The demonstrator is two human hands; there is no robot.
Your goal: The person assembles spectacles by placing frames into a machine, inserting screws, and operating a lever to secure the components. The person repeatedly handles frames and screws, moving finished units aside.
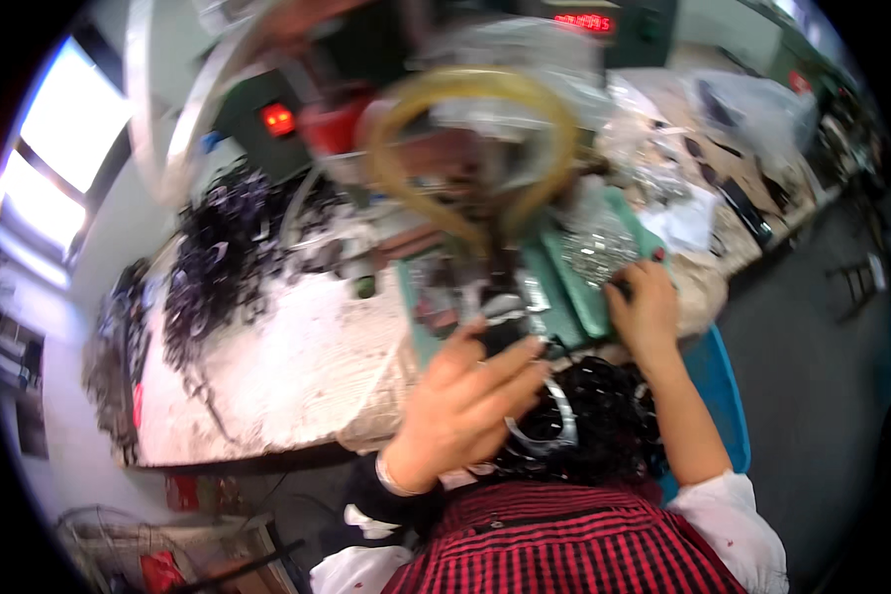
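My left hand reaches over the front of a small machine, its fingers stretched and apart. Its fingertips lie at a dark, shiny piece, which is blurred; I cannot tell what it is. My right hand has its fingers curled at the right side of a green tray, beside a clear bag of small shiny metal parts. Something small and dark shows at its fingertips. Below the left hand, a pale grey curved rim lies against a heap of glossy black pieces at my lap.
A thick yellow hose loops above the machine. Tangled dark frame-like pieces are piled on the left of the pale-covered bench. Clear plastic bags and dark sunglasses lie at right. A blue bin stands beside my right forearm.
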